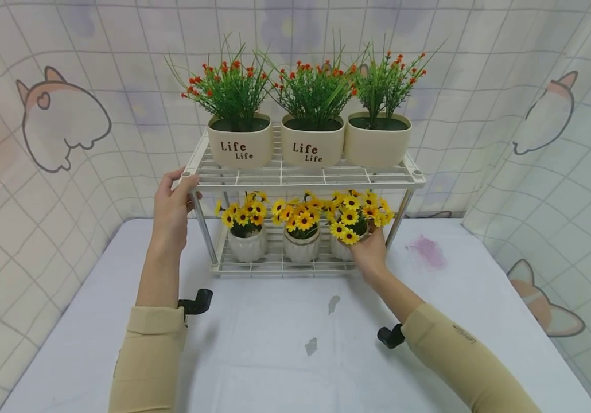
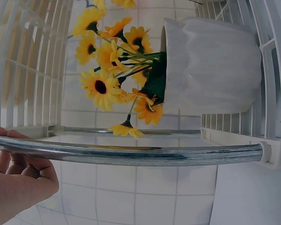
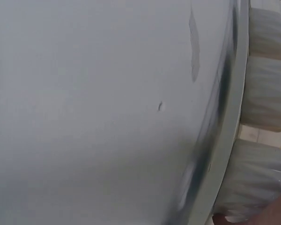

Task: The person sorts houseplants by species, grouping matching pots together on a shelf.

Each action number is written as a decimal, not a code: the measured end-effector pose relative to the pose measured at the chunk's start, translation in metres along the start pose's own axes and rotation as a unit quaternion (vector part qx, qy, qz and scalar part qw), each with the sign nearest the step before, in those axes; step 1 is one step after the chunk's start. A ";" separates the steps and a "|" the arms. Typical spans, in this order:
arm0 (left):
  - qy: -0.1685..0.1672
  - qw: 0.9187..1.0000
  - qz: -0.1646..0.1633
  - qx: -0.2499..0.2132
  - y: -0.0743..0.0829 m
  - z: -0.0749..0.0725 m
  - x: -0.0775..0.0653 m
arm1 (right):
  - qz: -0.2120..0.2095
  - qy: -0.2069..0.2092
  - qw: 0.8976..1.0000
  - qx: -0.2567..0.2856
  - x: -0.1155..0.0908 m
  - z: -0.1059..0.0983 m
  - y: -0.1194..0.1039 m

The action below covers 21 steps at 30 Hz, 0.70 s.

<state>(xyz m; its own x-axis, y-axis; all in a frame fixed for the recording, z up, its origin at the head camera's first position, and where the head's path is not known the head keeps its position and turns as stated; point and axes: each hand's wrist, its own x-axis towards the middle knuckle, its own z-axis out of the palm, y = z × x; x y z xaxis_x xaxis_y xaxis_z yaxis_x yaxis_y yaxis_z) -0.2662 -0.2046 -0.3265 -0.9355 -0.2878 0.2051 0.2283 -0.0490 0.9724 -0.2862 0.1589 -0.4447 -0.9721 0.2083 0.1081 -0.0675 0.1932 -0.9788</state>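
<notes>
A white two-tier wire rack [image 1: 303, 186] with metal posts stands on the table. My left hand [image 1: 172, 201] grips its upper front left corner, thumb on top; in the left wrist view the fingers curl by the metal post [image 2: 154, 154]. On the lower tier, my right hand [image 1: 370, 252] holds the rightmost white ribbed flowerpot [image 1: 341, 250] at its right side, beneath its yellow flowers [image 1: 349, 217]. That pot [image 3: 253, 180] also shows in the right wrist view, part of the hand at its base. Beside it stand a middle pot [image 1: 302, 248] and a left pot [image 1: 248, 246], both with yellow flowers.
Three cream planters, left [image 1: 241, 146], middle [image 1: 312, 143] and right [image 1: 378, 142], stand on the upper tier with grassy red-flowered plants. A white cloth with grey patches covers the table [image 1: 254, 344]. Behind hangs a checked curtain [image 1: 135, 34].
</notes>
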 end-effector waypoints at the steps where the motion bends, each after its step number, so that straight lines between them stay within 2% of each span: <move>1: 0.001 1.000 0.000 0.001 0.000 0.000 0.000 | 0.005 -0.003 1.000 0.001 0.001 0.000 0.000; 6: 0.004 1.000 0.003 0.001 -0.001 0.000 0.001 | 0.023 -0.014 1.000 -0.013 0.002 -0.001 0.001; 11: -0.001 1.000 0.010 -0.016 -0.003 -0.002 0.002 | 0.020 -0.039 0.997 -0.063 -0.005 -0.007 0.007; 14: -0.007 1.000 0.014 -0.017 -0.005 -0.005 0.000 | 0.012 -0.064 0.993 -0.101 -0.016 -0.015 0.008; 18: -0.014 0.999 0.024 -0.025 -0.008 -0.013 -0.005 | -0.012 -0.091 0.987 -0.130 -0.035 -0.031 0.008; 21: -0.011 0.999 0.030 -0.037 -0.015 -0.021 -0.009 | -0.061 -0.091 0.984 -0.141 -0.045 -0.047 0.010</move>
<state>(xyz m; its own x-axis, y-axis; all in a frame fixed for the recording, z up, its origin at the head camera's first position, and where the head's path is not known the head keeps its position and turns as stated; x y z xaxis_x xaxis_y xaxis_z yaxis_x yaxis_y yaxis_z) -0.2550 -0.2216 -0.3452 -0.9251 -0.2708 0.2663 0.3027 -0.1022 0.9476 -0.2329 0.1962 -0.4508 -0.9866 -0.0036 0.1629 -0.1454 0.4702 -0.8705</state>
